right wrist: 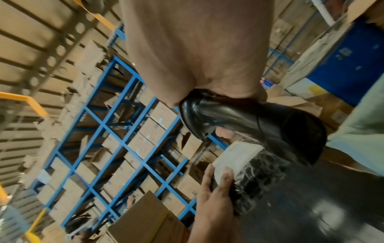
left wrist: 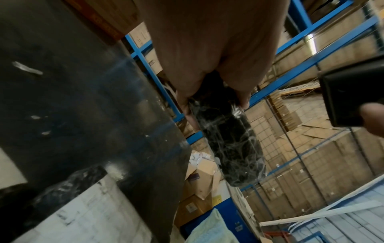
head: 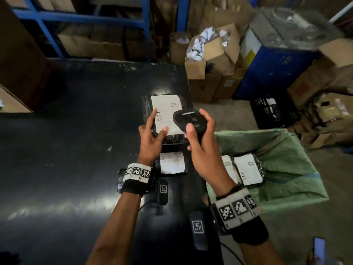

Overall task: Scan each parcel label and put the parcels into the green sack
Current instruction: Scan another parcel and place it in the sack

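My left hand point(head: 151, 131) grips a black plastic-wrapped parcel point(head: 164, 104) by its near left corner, white label point(head: 167, 111) facing up, above the black table point(head: 66, 150). From the left wrist view the parcel point(left wrist: 230, 144) hangs from the fingers. My right hand point(head: 200, 136) holds a black handheld scanner point(head: 189, 120) over the label's right side; the scanner point(right wrist: 249, 125) points down at the parcel point(right wrist: 249, 172). Another labelled parcel point(head: 172, 162) lies on the table under my wrists. The green sack point(head: 286, 169) stands open at the right with two labelled parcels point(head: 246, 169) inside.
Blue shelving point(head: 76, 18) with cardboard boxes stands behind the table. Open cartons point(head: 210, 52), a blue bin point(head: 273, 71) and a black crate point(head: 273, 109) crowd the floor to the right. A dark brown box point(head: 21, 60) stands at the table's left.
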